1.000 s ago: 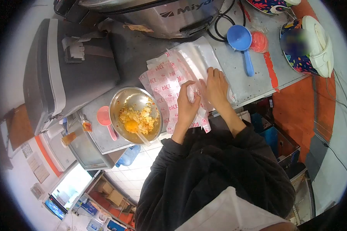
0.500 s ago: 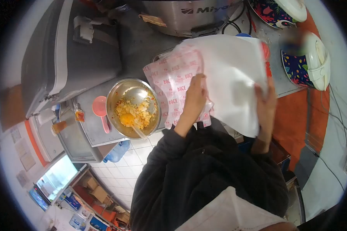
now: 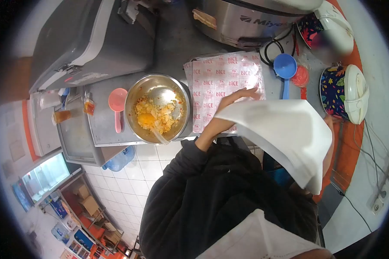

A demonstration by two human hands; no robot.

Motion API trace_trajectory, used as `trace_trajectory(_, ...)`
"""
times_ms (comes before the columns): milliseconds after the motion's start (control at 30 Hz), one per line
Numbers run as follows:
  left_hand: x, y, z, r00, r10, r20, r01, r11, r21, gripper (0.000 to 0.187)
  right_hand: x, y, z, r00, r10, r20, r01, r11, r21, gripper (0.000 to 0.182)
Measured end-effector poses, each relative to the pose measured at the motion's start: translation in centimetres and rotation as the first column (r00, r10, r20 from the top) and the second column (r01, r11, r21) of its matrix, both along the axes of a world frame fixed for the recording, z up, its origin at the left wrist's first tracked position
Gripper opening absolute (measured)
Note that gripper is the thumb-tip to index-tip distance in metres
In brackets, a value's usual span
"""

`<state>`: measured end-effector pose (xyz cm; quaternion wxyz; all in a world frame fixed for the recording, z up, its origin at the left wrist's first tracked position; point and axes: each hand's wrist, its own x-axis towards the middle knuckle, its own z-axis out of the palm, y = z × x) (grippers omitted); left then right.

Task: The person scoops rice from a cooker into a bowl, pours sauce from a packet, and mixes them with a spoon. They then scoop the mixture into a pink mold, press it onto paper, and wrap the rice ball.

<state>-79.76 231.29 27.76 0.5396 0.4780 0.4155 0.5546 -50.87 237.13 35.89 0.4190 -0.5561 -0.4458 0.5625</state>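
My right hand [image 3: 328, 149] is at the right, mostly behind a white sheet of wrapping paper [image 3: 285, 123] that it grips by the far side. The sheet is bent and hangs in the air over the counter's front edge. My left hand [image 3: 229, 108] rests on a stack of pink-printed wrapping paper [image 3: 222, 73], fingers stretched out, with the sheet's left corner across its back. Left of the stack stands a steel bowl [image 3: 129, 93] of yellow rice-like food [image 3: 164, 118]. A spoon with a clear handle [image 3: 160, 136] leans in it.
A pink scoop [image 3: 118, 103] lies left of the bowl. Behind the stack are a blue scoop [image 3: 285, 67], a red scoop-like item [image 3: 300, 77] and a large steel cooker [image 3: 246, 23]. Patterned pots [image 3: 335, 97] stand at the right, a grey cooler box [image 3: 112, 47] at the left.
The white sheet has come off the stack toward me and to the right, uncovering the blue scoop. My right hand has moved right with it; my left hand's fingers have spread over the stack.
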Motion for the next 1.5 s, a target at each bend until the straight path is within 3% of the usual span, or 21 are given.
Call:
trace_trajectory(33, -0.6, -0.6, 0.7, 0.990, 0.140, 0.015, -0.140, 0.990, 0.014, 0.026, -0.6, 0.2, -0.7, 1.000, 0.011, -0.028, -0.012, 0.999, -0.047, 0.042)
trace_trajectory(200, -6.2, -1.1, 2.3, 0.902, 0.247, -0.354, -0.347, 0.903, -0.255, 0.027, -5.6, 2.4, -6.5, 0.994, 0.110, -0.016, -0.111, 0.966, -0.234, 0.041)
trace_trajectory(267, -7.5, -0.8, 0.3, 0.861, 0.224, -0.457, -0.430, 0.801, -0.417, 0.030, -9.1, 3.3, -10.5, 0.923, 0.238, 0.302, -0.229, 0.971, -0.063, 0.046)
trace_trajectory(333, -7.6, -1.4, -3.3, 0.555, 0.269, -0.787, -0.599, 0.786, -0.154, 0.041, -11.3, 2.9, -13.3, 0.744, 0.368, 0.557, -0.455, 0.890, 0.019, 0.058)
trace_trajectory(367, -7.1, -2.0, -4.3, 0.242, 0.371, -0.897, -0.615, 0.773, 0.154, 0.049, -11.4, 2.8, -16.8, 0.701, 0.328, 0.634, -0.466, 0.883, 0.058, 0.062)
trace_trajectory(533, -9.3, -9.8, 4.6, 0.427, 0.237, -0.872, -0.559, 0.828, -0.049, 0.038, -12.9, 1.4, -16.8, 0.686, 0.329, 0.649, -0.481, 0.874, 0.066, 0.062)
trace_trajectory(567, -11.2, -11.8, 5.3, 0.442, 0.160, -0.883, -0.538, 0.834, -0.119, 0.031, -13.8, 0.6, -13.2, 0.544, 0.200, 0.815, -0.429, 0.901, 0.066, 0.057)
trace_trajectory(600, -13.2, -13.5, 5.3, 0.387, 0.216, -0.897, -0.671, 0.733, -0.113, 0.029, -14.9, -0.1, -10.7, 0.359, 0.066, 0.931, -0.374, 0.924, 0.079, 0.053)
trace_trajectory(633, -15.7, -15.3, 4.7, 0.324, 0.261, -0.909, -0.783, 0.613, -0.103, 0.027, -16.0, -0.8, -9.8, 0.360, 0.066, 0.930, -0.377, 0.923, 0.081, 0.053)
trace_trajectory(667, -18.9, -17.6, 2.1, 0.145, 0.409, -0.901, -0.827, 0.550, 0.116, 0.028, -17.0, -1.5, -9.2, 0.459, 0.004, 0.888, -0.438, 0.871, 0.223, 0.046)
trace_trajectory(700, -22.4, -19.6, 0.2, 0.026, 0.316, -0.948, -0.848, 0.509, 0.146, 0.034, -18.3, -2.5, -8.5, 0.557, -0.045, 0.829, -0.477, 0.800, 0.363, 0.039)
trace_trajectory(733, -25.0, -21.7, -2.4, 0.027, 0.317, -0.948, -0.848, 0.509, 0.146, 0.034, -21.2, -4.9, -7.2, 0.693, 0.198, 0.693, -0.477, 0.847, 0.234, 0.030)
trace_trajectory(800, -29.7, -24.8, -8.0, -0.227, -0.142, -0.963, -0.885, 0.442, 0.144, 0.039, -25.6, -9.6, -7.6, 0.636, 0.627, 0.450, -0.729, 0.679, 0.084, 0.027)
trace_trajectory(867, -33.0, -25.4, -13.4, -0.131, -0.126, -0.983, -0.833, 0.552, 0.040, 0.039, -30.6, -14.1, -7.5, 0.226, 0.619, 0.753, -0.944, 0.328, 0.013, 0.027)
trace_trajectory(933, -33.7, -25.1, -14.1, -0.021, -0.131, -0.991, -0.753, 0.654, -0.070, 0.039, -33.1, -17.2, -8.7, 0.192, 0.516, 0.835, -0.970, 0.230, 0.081, 0.030)
trace_trajectory(1000, -32.5, -24.2, -12.9, 0.081, 0.114, -0.990, -0.769, 0.639, 0.011, 0.032, -34.5, -19.0, -10.5, 0.020, 0.346, 0.938, -0.986, 0.163, -0.039, 0.027)
trace_trajectory(1167, -31.8, -24.6, -10.3, 0.245, 0.396, -0.885, -0.806, 0.590, 0.041, 0.023, -34.0, -16.5, -7.4, 0.095, 0.074, 0.993, -0.951, 0.301, 0.068, 0.029)
trace_trajectory(1267, -30.1, -24.2, -8.5, 0.520, 0.624, -0.583, -0.802, 0.592, -0.082, 0.021, -35.4, -12.4, -5.3, 0.073, 0.001, 0.997, -0.919, 0.389, 0.067, 0.027)
trace_trajectory(1367, -28.3, -22.7, -8.0, 0.787, 0.611, -0.085, -0.592, 0.709, -0.384, 0.024, -37.9, -7.3, -8.0, 0.121, -0.160, 0.980, -0.966, 0.209, 0.154, 0.029)
trace_trajectory(1433, -27.0, -21.7, -7.8, 0.768, 0.627, -0.132, -0.631, 0.704, -0.327, 0.025, -39.5, -5.5, -11.1, 0.137, -0.163, 0.977, -0.977, 0.139, 0.160, 0.029)
trace_trajectory(1500, -26.4, -21.6, -7.4, 0.736, 0.643, -0.210, -0.674, 0.669, -0.313, 0.029, -41.1, -5.5, -12.1, 0.161, 0.138, 0.977, -0.982, -0.079, 0.173, 0.023)
